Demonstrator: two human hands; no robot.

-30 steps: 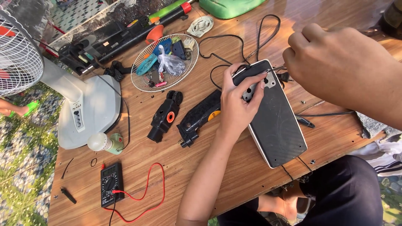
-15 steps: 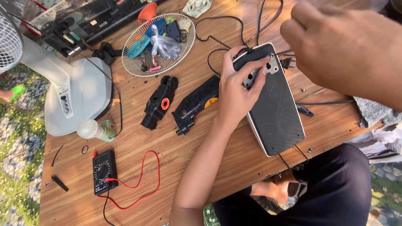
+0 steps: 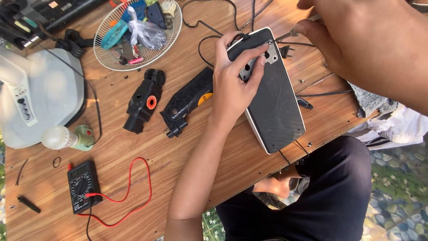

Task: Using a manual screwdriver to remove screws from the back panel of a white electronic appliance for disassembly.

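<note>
Black flat device (image 3: 276,107) under left hand (image 3: 232,85) fingers (image 3: 256,53), on wooden table (image 3: 133,147).

Left hand (image 3: 232,85) gripping upper edge of flat black panel (image 3: 274,98) tilted on wooden table (image 3: 178,147). Right hand (image 3: 370,44) holding thin tool (image 3: 289,33), probably a screwdriver, tip at metal plate (image 3: 263,60). Multimeter (image 3: 82,185) lower left.
</note>
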